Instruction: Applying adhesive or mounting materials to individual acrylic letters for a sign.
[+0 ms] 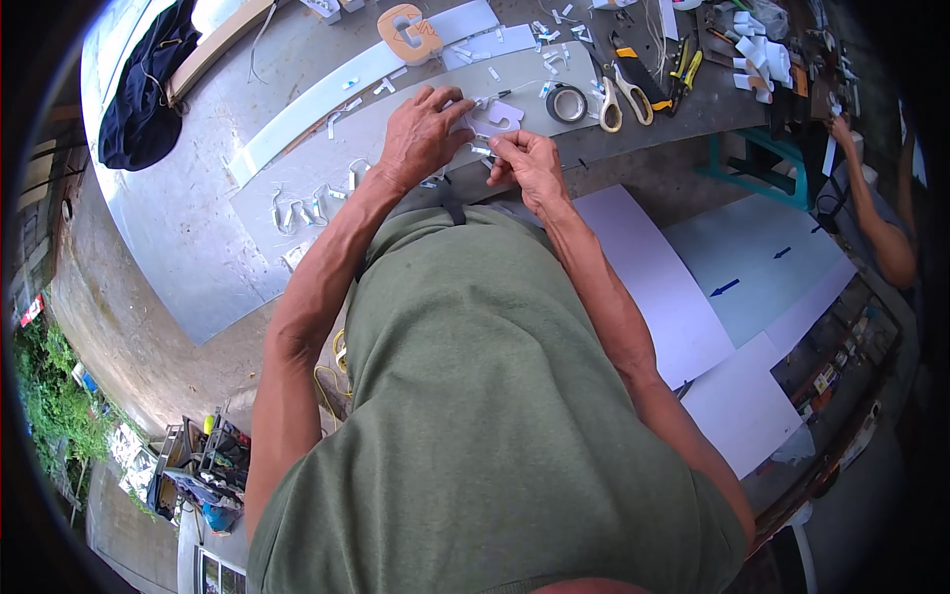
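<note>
My left hand (424, 137) has its fingers bent down at the left edge of a small curved, pale lilac-white cut-out (498, 119), gripping it against the tabletop. Just to the right, my right hand (531, 168) pinches thumb against forefinger beside a small white wired module (482, 151), at a thin wire. The fingertips hide part of that wire. More white modules strung on wire (297, 210) lie in loops left of my left forearm. Beyond my hands sits a tan, ring-like cut-out (408, 36) with an orange face.
Right of my hands lie a black tape roll (567, 103), scissors (612, 105), a yellow-and-black cutter (643, 77) and yellow-handled pliers (690, 67). Large pale sheets (648, 287) lie lower right. A dark cloth (148, 89) is far left. Another person's arm (871, 213) shows at right.
</note>
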`<state>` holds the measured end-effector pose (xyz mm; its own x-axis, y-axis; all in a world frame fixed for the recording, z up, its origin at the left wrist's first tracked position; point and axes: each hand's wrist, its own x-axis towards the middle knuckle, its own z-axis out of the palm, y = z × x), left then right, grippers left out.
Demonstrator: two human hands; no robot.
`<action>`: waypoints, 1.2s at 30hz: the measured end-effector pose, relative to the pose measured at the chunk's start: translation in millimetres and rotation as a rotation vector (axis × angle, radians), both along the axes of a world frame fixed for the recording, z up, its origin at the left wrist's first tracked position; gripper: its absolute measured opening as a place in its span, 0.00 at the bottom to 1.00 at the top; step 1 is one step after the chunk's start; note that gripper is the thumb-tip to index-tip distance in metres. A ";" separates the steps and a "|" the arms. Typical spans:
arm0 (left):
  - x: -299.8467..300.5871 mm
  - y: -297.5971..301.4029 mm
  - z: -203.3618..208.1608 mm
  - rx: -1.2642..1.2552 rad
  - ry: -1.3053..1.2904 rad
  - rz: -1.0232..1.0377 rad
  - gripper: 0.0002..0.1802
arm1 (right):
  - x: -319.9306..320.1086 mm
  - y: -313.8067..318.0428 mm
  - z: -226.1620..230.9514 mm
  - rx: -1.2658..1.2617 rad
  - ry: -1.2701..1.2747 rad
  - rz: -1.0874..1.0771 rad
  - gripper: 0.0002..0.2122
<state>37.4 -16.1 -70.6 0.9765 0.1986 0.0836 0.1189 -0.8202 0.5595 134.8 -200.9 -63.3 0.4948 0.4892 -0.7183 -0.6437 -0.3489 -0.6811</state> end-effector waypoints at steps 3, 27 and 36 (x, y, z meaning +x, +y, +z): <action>-4.1 -14.8 -7.0 -0.013 -0.029 0.097 0.26 | -1.2 4.0 -0.1 0.007 -0.067 -0.014 0.09; 18.2 -0.5 13.9 -0.142 0.119 -0.017 0.36 | 22.1 14.3 -14.8 -0.202 -0.517 0.271 0.10; 18.3 -12.9 24.7 -0.113 0.158 0.133 0.34 | 28.8 21.0 -10.1 -0.192 -0.616 0.367 0.12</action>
<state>55.7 -29.0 -45.9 0.9402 0.3263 -0.0979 0.3153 -0.7248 0.6126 163.6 -179.8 -73.4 0.6642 0.5946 -0.4531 0.0159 -0.6172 -0.7866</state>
